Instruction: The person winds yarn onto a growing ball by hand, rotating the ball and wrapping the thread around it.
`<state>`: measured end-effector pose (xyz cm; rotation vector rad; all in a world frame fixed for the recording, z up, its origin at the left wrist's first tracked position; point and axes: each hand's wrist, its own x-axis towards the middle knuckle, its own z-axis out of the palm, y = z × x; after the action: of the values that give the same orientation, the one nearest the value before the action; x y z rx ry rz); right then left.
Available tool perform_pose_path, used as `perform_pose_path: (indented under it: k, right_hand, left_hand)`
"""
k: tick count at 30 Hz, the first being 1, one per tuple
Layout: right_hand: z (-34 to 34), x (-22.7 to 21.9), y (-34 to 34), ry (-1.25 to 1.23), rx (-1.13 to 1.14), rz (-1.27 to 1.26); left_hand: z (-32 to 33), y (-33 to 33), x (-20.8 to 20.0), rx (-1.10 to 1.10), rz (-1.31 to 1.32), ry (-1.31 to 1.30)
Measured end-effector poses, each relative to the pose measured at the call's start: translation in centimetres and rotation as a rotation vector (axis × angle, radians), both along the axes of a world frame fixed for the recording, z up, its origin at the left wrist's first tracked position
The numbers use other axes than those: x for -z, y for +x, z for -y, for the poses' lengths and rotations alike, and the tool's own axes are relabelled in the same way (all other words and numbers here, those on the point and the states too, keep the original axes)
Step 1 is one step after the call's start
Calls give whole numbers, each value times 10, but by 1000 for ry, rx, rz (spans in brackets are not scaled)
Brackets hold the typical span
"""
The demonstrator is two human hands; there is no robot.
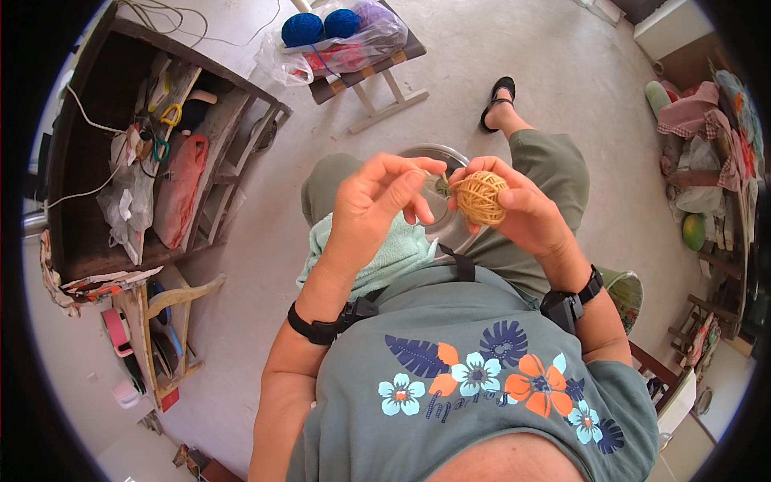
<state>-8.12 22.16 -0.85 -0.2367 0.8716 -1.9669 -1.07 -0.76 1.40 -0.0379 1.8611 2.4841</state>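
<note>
My right hand (526, 210) is closed around a ball of yellow yarn (480, 198), held up in front of my lap. To the left of it my left hand (381, 195) has its thumb and forefinger drawn together on what looks like a thin strand of yarn, close to the ball. A small greenish bit shows in the gap between the hands; I cannot tell whether it hangs from the fingers or lies below. Under both hands a shiny metal basin (456, 235) is partly hidden. A pale green towel (377, 259) lies over my left thigh.
A low stool (416, 50) ahead bears a plastic bag (365, 50) and blue yarn balls (303, 30). On the left stands a dark wooden cabinet (88, 88) with scissors (171, 115) and bags. Shelves with cloths (695, 112) line the right.
</note>
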Motion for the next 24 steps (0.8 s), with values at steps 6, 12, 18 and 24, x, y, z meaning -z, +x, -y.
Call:
perform_pose_path:
  k: [6, 12, 18, 24]
  right_hand:
    - [0, -1, 3, 80, 37, -110]
    - [9, 6, 9, 50, 226, -171]
    - [11, 0, 12, 109, 93, -123]
    - [11, 1, 14, 160, 93, -84]
  left_hand:
    - [1, 2, 7, 21, 108, 20]
    - [-12, 1, 16, -33, -18, -62]
    - [-9, 0, 25, -81, -216, -337]
    - [-10, 2, 12, -23, -262, -514]
